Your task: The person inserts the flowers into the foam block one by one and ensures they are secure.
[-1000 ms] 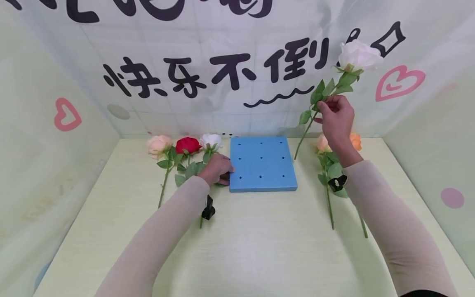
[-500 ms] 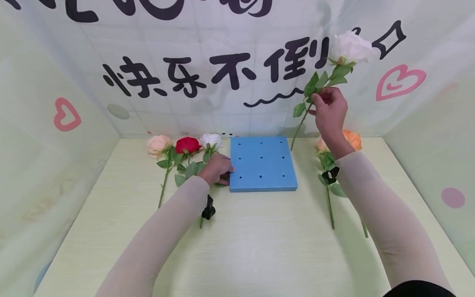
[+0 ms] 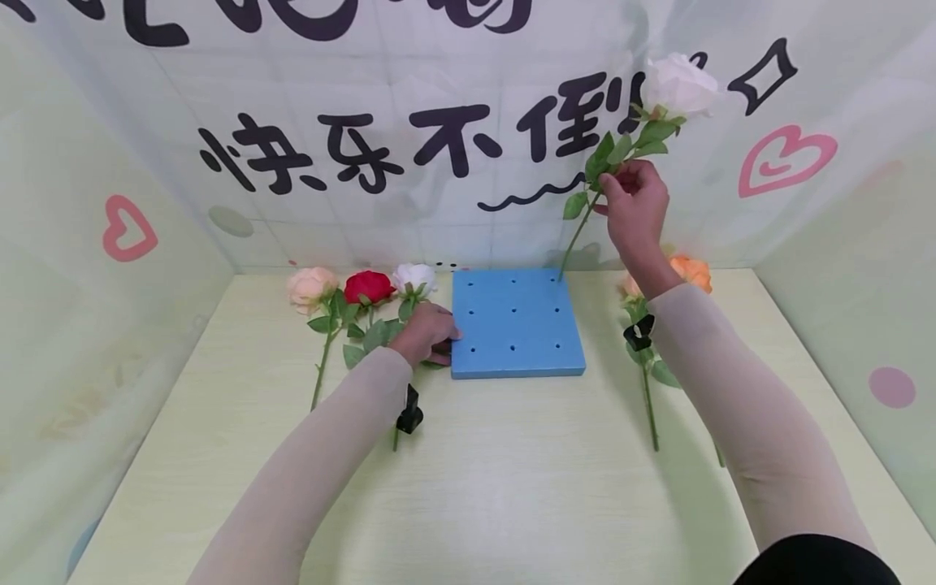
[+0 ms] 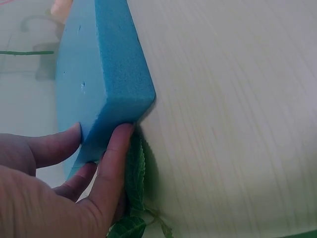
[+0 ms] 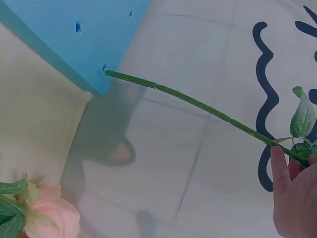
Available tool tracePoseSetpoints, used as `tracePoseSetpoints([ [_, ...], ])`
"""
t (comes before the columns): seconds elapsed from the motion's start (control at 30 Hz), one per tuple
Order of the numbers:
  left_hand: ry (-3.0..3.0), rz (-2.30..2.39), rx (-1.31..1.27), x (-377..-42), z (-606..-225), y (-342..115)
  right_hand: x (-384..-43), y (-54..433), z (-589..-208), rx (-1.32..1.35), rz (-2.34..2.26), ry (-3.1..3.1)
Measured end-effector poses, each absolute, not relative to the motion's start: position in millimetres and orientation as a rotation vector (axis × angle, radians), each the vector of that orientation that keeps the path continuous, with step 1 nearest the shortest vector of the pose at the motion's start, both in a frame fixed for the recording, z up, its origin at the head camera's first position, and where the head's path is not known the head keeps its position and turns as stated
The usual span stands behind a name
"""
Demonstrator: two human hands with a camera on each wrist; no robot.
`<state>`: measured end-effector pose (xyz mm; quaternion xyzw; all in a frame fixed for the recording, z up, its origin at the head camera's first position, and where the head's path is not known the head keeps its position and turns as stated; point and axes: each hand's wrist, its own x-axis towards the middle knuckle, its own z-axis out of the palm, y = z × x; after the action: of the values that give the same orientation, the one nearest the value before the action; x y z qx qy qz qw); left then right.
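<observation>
My right hand pinches the stem of a white artificial rose, its bloom tilted up to the right. In the right wrist view the stem slants to the blue foam block, its cut end right at a corner hole. The block lies flat on the table, with rows of small holes in its top. My left hand holds its left side. In the left wrist view, the thumb is at the top edge and a finger against the side face, green leaves beneath.
Left of the block lie a pink rose, a red rose and another white rose. An orange rose and a peach rose lie at the right, partly behind my right arm. A printed cloth backdrop rises behind the table.
My right hand has moved left and slightly up with the white rose, bringing the stem's lower end from beside the block to its far right corner. The left hand keeps its place.
</observation>
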<state>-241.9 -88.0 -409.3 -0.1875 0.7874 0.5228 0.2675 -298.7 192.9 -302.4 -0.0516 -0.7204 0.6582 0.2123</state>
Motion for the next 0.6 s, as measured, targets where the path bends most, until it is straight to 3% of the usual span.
tracePoseSetpoints([
  [0.6, 2.133, 1.406, -0.509, -245, -415, -87, -310, 186, -306, -0.176, 1.794, -2.064],
])
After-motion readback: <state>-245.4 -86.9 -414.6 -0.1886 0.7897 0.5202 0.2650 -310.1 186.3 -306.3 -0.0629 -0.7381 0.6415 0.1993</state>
